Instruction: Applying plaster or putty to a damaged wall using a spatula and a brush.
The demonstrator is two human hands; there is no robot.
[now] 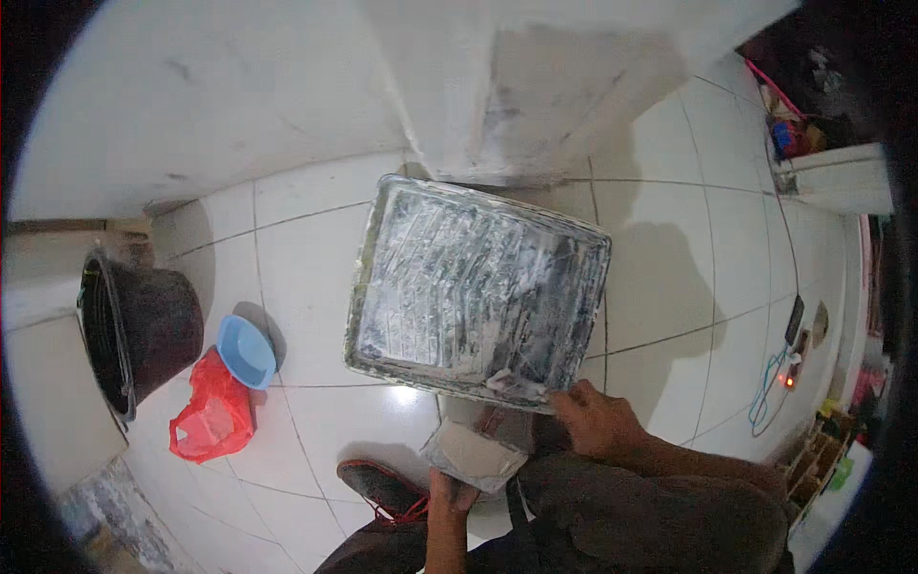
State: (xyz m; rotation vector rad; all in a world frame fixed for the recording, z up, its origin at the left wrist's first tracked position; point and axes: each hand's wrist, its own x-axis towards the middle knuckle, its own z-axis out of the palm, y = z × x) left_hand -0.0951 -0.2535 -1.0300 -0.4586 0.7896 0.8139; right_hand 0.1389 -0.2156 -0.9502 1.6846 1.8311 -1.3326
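Note:
A paint tray [469, 277], ridged and smeared with white and grey residue, lies at the middle of the view. My right hand [598, 421] is closed on its lower right corner. Below the tray, my left hand [454, 493] holds a pale, flat, square tool [475, 454] coated with light beige material, with a reddish part sticking up behind it. The underside of that tool and most of my left fingers are hidden.
A black bucket [158, 330], blue basin [247, 352] and red plastic bag [210, 416] stand left on the tiled floor [660, 268]. A white wall [239, 86] rises ahead. Cables and a lit power strip [791, 373] lie right, near a cluttered shelf [813, 459].

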